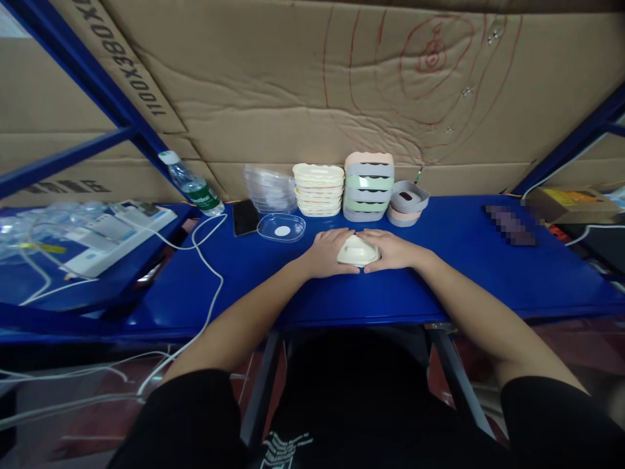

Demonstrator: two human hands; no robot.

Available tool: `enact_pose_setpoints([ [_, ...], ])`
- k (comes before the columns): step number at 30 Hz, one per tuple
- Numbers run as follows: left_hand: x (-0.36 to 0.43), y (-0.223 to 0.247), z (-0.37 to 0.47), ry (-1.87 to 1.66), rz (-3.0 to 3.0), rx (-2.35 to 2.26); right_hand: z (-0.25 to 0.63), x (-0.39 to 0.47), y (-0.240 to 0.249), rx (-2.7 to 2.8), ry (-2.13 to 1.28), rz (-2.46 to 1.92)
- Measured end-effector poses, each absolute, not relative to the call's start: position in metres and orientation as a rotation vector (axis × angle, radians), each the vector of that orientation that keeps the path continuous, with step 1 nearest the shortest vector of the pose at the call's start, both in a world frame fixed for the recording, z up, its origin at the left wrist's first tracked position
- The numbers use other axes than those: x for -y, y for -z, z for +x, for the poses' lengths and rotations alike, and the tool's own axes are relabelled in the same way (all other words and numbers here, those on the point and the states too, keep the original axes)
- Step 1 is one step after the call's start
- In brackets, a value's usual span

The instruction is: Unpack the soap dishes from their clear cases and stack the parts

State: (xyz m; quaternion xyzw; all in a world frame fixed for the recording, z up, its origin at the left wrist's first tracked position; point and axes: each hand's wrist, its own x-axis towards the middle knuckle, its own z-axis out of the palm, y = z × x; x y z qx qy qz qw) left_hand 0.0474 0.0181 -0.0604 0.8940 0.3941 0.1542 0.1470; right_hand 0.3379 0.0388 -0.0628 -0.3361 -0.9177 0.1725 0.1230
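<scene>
A cream-coloured plastic piece [359,251] is held between both hands above the front half of the blue table. My left hand [329,254] wraps round its left side, and my right hand [389,250] grips the right side. The fingertips of both hands nearly meet at its far edge. Behind the hands stand a stack of cream wavy-edged trays [318,189], a stack of pink, grey and green pieces [368,187], and a grey piece with an oval hole [410,195] on top of a pink one. What lies beneath the held piece is hidden.
Clear plastic covers [270,189], a clear lid [281,227] with a white disc, a dark phone [245,217] and a bottle [195,187] stand back left. A white cable [221,277] crosses the left side. A blurred dark object [510,225] lies right. Cardboard [273,85] rises behind.
</scene>
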Motion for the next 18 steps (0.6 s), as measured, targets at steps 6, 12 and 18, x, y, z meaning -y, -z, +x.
enact_pose_setpoints([
  [6,-0.024,0.038,0.014,-0.754,2.59,-1.354,0.339,-0.036,0.059,2.631,-0.529,-0.917],
  [12,-0.035,0.031,-0.009,-0.985,2.563,-1.471,0.349,-0.034,0.037,2.256,-0.313,-0.965],
  [18,-0.028,0.034,0.005,-0.843,2.603,-1.325,0.396,-0.056,0.033,1.83,0.18,-1.325],
])
